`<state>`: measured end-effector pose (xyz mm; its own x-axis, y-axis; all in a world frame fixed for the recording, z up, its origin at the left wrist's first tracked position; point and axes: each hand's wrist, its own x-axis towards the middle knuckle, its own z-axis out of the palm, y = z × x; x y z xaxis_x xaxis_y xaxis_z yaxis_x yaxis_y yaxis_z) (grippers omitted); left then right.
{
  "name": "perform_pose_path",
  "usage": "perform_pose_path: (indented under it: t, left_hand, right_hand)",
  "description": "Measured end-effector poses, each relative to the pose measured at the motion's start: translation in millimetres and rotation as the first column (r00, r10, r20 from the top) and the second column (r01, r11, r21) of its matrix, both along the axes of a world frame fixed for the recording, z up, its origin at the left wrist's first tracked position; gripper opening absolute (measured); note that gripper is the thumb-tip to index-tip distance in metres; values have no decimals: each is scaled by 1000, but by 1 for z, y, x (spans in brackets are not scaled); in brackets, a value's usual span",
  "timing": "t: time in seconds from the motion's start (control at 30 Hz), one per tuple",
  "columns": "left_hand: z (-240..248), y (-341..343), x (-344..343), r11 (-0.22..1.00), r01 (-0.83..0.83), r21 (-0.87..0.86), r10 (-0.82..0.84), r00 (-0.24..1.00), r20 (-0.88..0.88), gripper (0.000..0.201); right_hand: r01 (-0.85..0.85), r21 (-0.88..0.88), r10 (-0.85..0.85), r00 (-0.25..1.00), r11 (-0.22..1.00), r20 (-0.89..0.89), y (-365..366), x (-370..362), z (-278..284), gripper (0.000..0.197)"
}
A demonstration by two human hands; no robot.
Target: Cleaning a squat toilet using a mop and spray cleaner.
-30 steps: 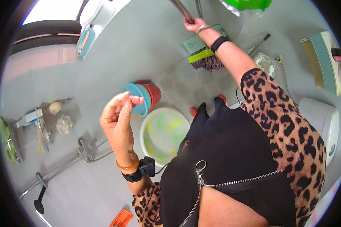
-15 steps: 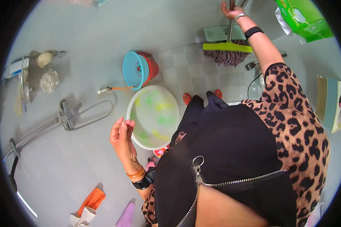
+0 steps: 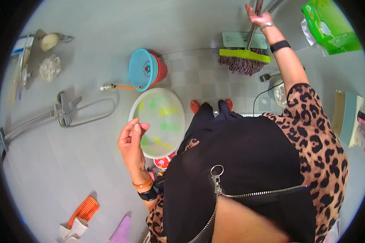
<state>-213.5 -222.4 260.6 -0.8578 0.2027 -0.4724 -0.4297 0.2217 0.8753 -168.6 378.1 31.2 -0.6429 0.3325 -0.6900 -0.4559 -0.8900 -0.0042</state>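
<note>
Right hand [image 3: 260,18] up beside the upper handle of a mop [image 3: 244,55], fingers loosely spread; contact with the handle hard to tell; left hand [image 3: 132,141] in the air, across the left rim of a white basin [image 3: 183,115] as seen from above, fingers curled in toward the thumb, loosely closed; at the wrist, an orange bangle [image 3: 143,184] and a black band.

Below the right hand, mop with lime-green bar and dark purplish strands, near the line between wall and floor; behind the handle, a mint-green perforated panel [image 3: 234,39]; to the right of that handle, a second metal pole [image 3: 275,6].

Farther out, floor [image 3: 202,77] of grey squares, light and darker in a check; on it, white basin with green and yellow blotches inside; just beyond, a light-blue basin [image 3: 137,71] tilted against a red bucket [image 3: 162,72]; red shoes [image 3: 195,106] on the squares, right of the white basin.

All round, pale grey wall [image 3: 182,24], smooth and faintly jointed; on the left side, a grey tap [image 3: 67,109] and a white mesh puff [image 3: 50,68]; at upper right, a bright green pack [image 3: 332,26]; at lower left, an orange striped cloth [image 3: 85,210].
</note>
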Motion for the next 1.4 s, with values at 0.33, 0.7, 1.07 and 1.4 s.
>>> perform_pose_path:
  t: [0.33,0.7,1.07,1.4]
  left_hand:
    - [119,62,14,183,572,800,-303,807,-507,18]
    - [162,73,34,615,527,586,-248,835,-492,21]
    - [109,59,-41,-429,517,741,-602,447,-661,31]
    - [9,83,-85,-22,294,956,-725,653,-218,22]
  right_hand:
    - [-69,-24,64,987,997,-144,-1,22,-20,82]
    - [-316,-106,265,904,943,-336,-110,131,-40,55]
    - [162,-26,-162,986,987,-29,-289,326,-4,36]
    - [629,-52,-566,730,776,382,-484,471,57,27]
